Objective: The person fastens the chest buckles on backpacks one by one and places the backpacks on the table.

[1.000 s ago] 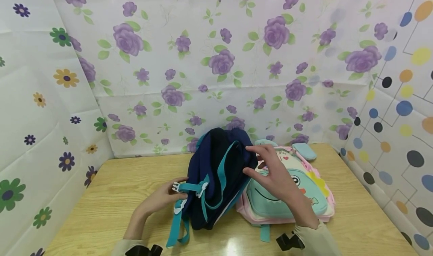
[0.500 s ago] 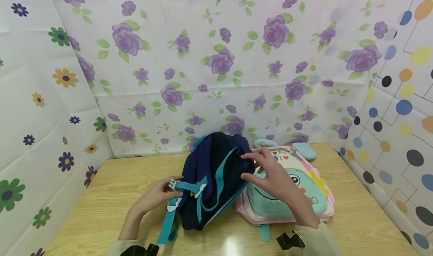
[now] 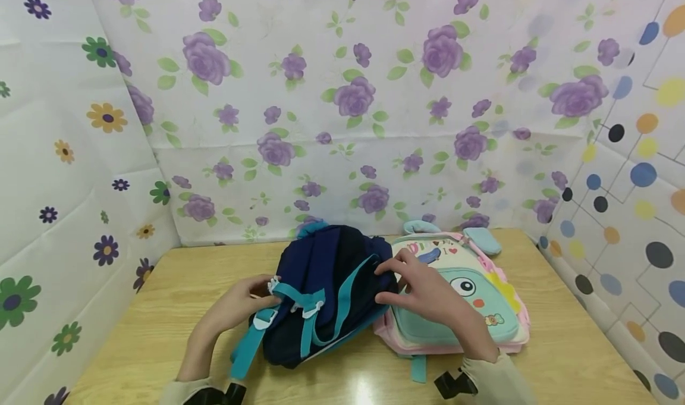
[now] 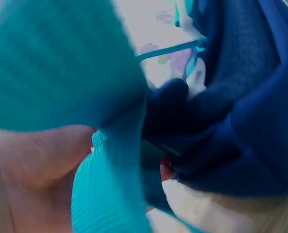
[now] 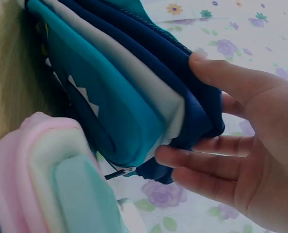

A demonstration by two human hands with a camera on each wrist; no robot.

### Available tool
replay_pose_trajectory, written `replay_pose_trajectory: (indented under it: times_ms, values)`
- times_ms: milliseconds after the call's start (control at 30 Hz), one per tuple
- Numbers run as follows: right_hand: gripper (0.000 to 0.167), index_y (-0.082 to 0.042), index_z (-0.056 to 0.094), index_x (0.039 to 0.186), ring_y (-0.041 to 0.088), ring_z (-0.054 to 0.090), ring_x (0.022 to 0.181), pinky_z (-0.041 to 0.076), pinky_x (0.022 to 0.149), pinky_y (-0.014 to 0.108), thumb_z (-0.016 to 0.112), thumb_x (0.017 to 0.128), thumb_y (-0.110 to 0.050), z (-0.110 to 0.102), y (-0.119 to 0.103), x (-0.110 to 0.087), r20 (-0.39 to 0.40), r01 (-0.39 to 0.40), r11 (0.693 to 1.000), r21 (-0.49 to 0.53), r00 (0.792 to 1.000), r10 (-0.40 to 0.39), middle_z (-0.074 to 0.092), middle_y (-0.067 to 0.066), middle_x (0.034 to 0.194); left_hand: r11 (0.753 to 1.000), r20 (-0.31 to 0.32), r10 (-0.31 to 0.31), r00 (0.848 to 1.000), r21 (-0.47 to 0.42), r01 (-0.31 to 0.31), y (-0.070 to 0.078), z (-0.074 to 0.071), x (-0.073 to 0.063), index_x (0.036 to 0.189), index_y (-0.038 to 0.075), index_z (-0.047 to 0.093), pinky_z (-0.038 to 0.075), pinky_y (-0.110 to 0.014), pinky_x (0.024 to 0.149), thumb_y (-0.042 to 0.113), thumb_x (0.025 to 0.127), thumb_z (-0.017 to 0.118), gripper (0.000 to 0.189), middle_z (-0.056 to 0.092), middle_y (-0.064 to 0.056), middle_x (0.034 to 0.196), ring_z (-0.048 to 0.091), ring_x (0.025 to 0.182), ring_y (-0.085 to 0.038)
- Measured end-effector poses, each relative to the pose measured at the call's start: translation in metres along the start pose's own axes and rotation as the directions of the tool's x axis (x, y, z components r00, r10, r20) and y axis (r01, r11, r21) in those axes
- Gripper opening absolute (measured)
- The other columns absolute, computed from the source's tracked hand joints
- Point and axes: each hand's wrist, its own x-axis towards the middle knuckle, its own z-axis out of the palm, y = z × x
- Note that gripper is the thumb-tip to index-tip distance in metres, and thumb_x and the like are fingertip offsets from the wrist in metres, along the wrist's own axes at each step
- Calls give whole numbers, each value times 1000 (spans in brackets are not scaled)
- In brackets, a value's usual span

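Note:
A navy backpack (image 3: 310, 262) leans back side up over the table, its shoulder straps and teal webbing facing me. My left hand (image 3: 235, 305) grips its left edge beside a white buckle (image 3: 264, 319). In the left wrist view a wide teal strap (image 4: 110, 184) covers most of the fingers. My right hand (image 3: 428, 289) holds the opposite edge, thumb on the back panel and fingers round the side. The right wrist view shows the downward-facing front, with a teal pocket (image 5: 120, 92) bearing white zigzag teeth.
A pink and cream backpack (image 3: 382, 330) with a mint cartoon-face pocket lies close on the right, partly behind my right hand. Both bags are on a wooden table (image 3: 155, 316). A flower-printed cloth (image 3: 321, 185) hangs behind, with patterned sheets at either side.
The navy backpack has tipped lower and shifted left, its top dropping away from the cloth. Both hands keep their hold and have moved slightly left with it. The pink backpack stays put.

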Motion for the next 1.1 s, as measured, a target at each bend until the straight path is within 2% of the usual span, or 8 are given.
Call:
replay_pose_trajectory:
  times_ms: [167,333,567,800,1000,1100]
  values:
    - [39,-29,62,120,4,63,79,52,69,21,66,90,-53,11,-1,3,69,18,1000,8,997,-19,48,-7,102,998,-26,-25,999,56,27,2,-5,-1,139,10,56,52,-33,80,37,92,70,56,68,-4,110,62,100,-18]
    - [39,-29,63,119,-1,60,76,51,67,19,67,89,-54,23,-4,6,169,17,1000,9,986,-18,49,-9,99,992,-52,-66,996,102,71,6,-8,-5,137,11,58,52,-34,79,35,92,71,52,67,-6,114,62,103,-20]
    - [39,-28,65,115,-1,52,66,47,63,19,72,86,-54,40,-7,9,250,-14,1000,23,968,8,50,-7,93,975,-88,-64,994,207,81,8,-11,-9,136,12,59,52,-48,89,35,92,70,51,65,-11,127,59,116,-29]
    - [40,-28,65,114,3,48,68,45,67,20,75,84,-52,51,-8,9,280,-18,999,-33,960,26,52,-8,93,962,-117,-63,991,257,91,8,-12,-13,135,12,60,51,-52,92,31,93,70,48,64,-13,129,60,118,-32]
    - [39,-26,67,109,8,46,83,45,78,26,79,80,-50,60,-7,11,249,72,987,-146,968,-34,57,-8,94,944,-153,-64,986,311,109,12,-10,-13,134,11,62,51,-55,93,27,92,70,46,63,-16,132,59,121,-38]
    - [38,-26,68,107,12,48,88,45,79,28,81,78,-48,63,-6,10,244,95,977,-192,969,-46,61,-6,96,936,-168,-53,984,336,108,13,-10,-12,133,11,63,50,-56,94,25,91,70,45,63,-17,132,59,121,-39]
